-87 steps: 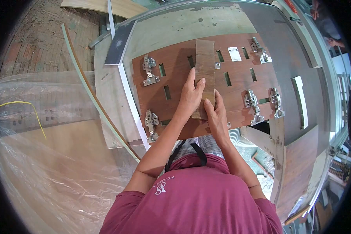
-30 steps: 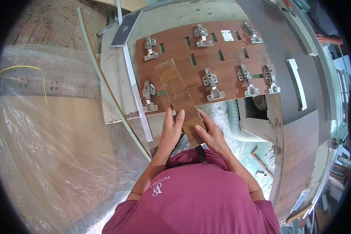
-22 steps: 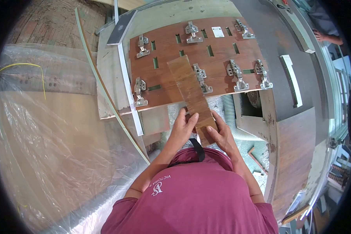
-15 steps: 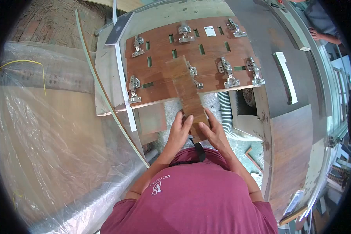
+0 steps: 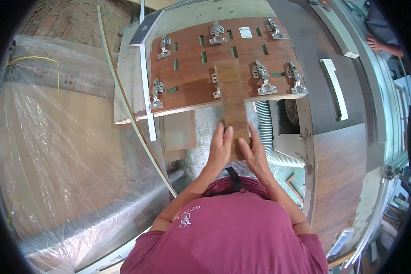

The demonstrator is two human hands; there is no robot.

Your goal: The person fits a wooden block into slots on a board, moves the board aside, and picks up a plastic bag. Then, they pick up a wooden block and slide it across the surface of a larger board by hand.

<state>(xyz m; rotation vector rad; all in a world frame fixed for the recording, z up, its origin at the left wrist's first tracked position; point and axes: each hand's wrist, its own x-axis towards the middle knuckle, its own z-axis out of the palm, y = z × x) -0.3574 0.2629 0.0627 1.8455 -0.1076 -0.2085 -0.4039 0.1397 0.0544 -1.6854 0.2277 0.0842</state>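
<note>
Between my two hands I hold a narrow brown wooden board [image 5: 234,105], its long side pointing away from me. My left hand [image 5: 221,142] grips its left edge near the close end, thumb on top. On the opposite edge, my right hand [image 5: 255,148] is closed the same way. The board's far end overlaps a reddish-brown panel [image 5: 187,75] with slots cut in it and hides part of one metal hinge [image 5: 215,84]. Several other hinges, such as this one [image 5: 265,80], stand on the panel.
Clear plastic sheeting [image 5: 68,150] covers a large stack at left, with a long thin strip [image 5: 123,98] leaning beside it. A ribbed hose [image 5: 266,128] runs below the bench. At right lies a white notched piece [image 5: 334,89]; another person's hand [image 5: 376,44] rests farther back.
The board has swung from a leftward tilt to nearly straight ahead, and both hands have moved slightly up and to the right with it. The whole view has shifted slightly.
</note>
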